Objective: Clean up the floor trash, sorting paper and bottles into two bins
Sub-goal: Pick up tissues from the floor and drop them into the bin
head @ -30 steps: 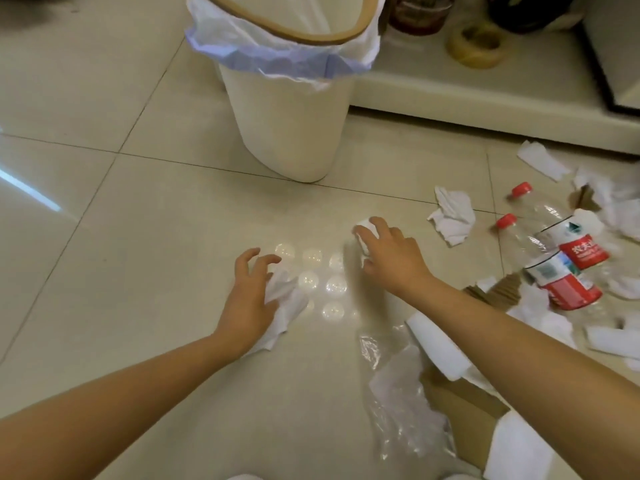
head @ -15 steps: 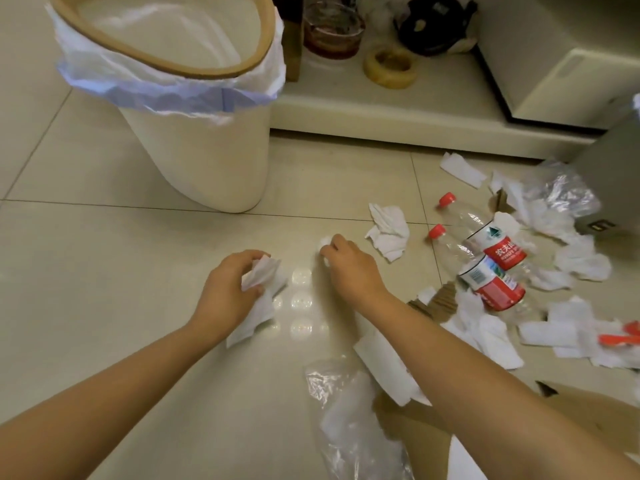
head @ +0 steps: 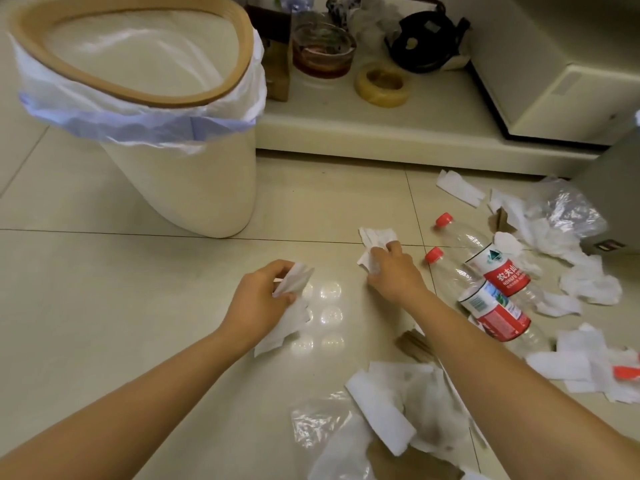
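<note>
White tissue paper (head: 292, 306) is bunching in my left hand (head: 258, 301), clenched round it, while my right hand (head: 393, 271) is pinching a crumpled tissue (head: 374, 242) on the floor. I am gathering both for the lined bin (head: 145, 109) nearby; the two bottles (head: 485, 292) are lying just right.

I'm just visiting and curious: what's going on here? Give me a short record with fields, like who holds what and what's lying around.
left hand: left hand grips a wad of white paper
right hand: right hand grips crumpled tissue on the floor
bin: white lined bin stands upright, beyond the hands to their left
bottles: two red-capped bottles lie on the floor, right of the right hand
other litter: paper scraps and clear plastic wrap further right
second bin: cannot tell
</note>
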The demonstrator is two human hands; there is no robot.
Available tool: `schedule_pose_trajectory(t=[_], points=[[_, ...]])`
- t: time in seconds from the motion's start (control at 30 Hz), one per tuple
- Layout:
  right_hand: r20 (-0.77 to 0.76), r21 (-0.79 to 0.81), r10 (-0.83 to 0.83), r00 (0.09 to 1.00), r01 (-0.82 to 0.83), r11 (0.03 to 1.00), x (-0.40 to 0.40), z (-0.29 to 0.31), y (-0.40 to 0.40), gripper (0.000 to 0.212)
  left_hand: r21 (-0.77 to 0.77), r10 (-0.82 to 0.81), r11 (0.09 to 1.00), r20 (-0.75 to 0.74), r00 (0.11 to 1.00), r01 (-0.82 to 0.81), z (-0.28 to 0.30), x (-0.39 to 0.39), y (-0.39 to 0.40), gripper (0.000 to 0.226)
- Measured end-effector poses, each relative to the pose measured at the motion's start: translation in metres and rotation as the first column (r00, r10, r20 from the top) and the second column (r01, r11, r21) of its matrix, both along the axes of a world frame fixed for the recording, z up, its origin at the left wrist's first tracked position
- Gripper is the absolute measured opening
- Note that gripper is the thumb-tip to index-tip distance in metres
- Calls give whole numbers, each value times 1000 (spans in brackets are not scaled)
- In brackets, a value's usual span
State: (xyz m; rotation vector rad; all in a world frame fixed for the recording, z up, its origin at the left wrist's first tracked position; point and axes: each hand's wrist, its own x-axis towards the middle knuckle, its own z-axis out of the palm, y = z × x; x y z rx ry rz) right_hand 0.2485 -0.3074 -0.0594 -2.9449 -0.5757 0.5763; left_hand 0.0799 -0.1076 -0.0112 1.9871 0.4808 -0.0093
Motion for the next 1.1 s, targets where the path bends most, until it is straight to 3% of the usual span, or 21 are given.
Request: schedule_pose_trajectory(t=[0.2, 0.33, 0.6, 0.8, 0.9, 1.1], points=[[72, 155, 113, 991, -123, 980, -20, 6, 7, 32, 45, 33, 998, -9, 999, -33, 15, -13, 18, 31], [198, 308, 179, 964, -234, 922, -36, 37, 35, 26, 79, 67, 994, 45, 997, -71, 39, -16, 36, 25], [447, 556, 175, 877, -426, 713, -63, 161, 107, 29, 236, 63, 962, 293, 954, -136, 125, -10, 83, 19], [550, 671, 55, 833, -480, 566, -61, 251, 175, 28, 399, 100, 828, 586, 804, -394, 224, 19, 132, 16], [531, 687, 22, 847, -446, 574, -48, 273, 212, 29, 411, 198, 772, 569, 798, -485, 243, 42, 155, 17], [367, 692, 94, 925, -339, 637, -30, 275, 241, 57, 441, 139, 855, 310, 940, -272, 222, 60, 182, 72]])
